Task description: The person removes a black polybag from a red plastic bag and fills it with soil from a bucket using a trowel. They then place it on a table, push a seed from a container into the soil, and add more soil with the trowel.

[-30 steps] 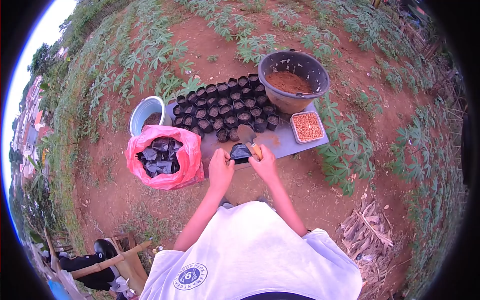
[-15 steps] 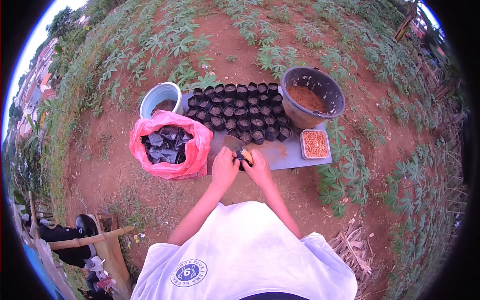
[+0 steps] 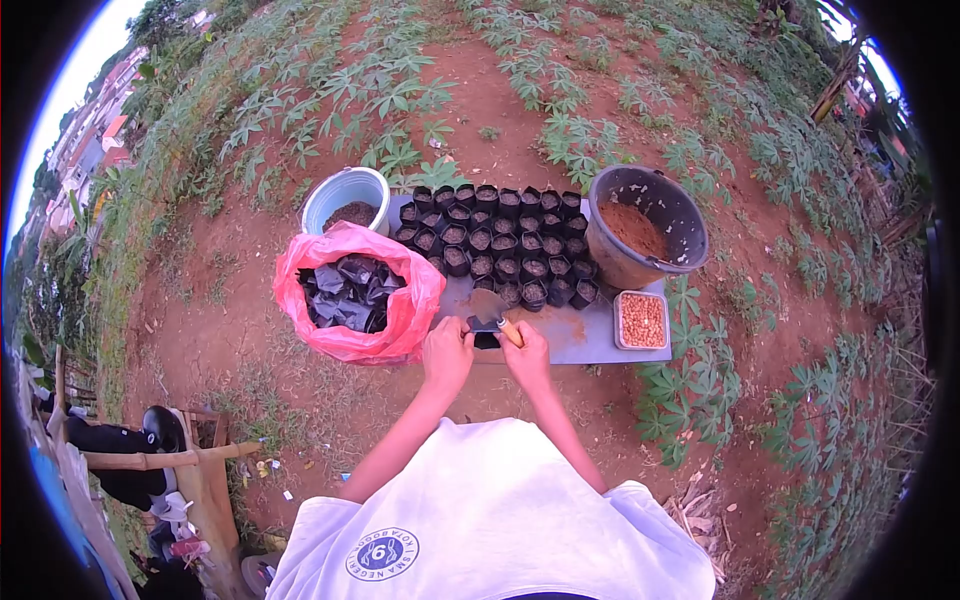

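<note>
Fingers of the left hand (image 3: 448, 352) pinch a black polybag (image 3: 486, 341) between the hands; those of the right hand (image 3: 528, 357) grip a trowel (image 3: 487, 307) and, seemingly, the polybag's far edge. That doubled grip could slip, letting the blade just beyond the fingertips tear plastic.

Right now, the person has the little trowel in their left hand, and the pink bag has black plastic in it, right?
Not quite: the head view shows the trowel in the person's right hand. The pink bag does have black plastic in it.
</note>
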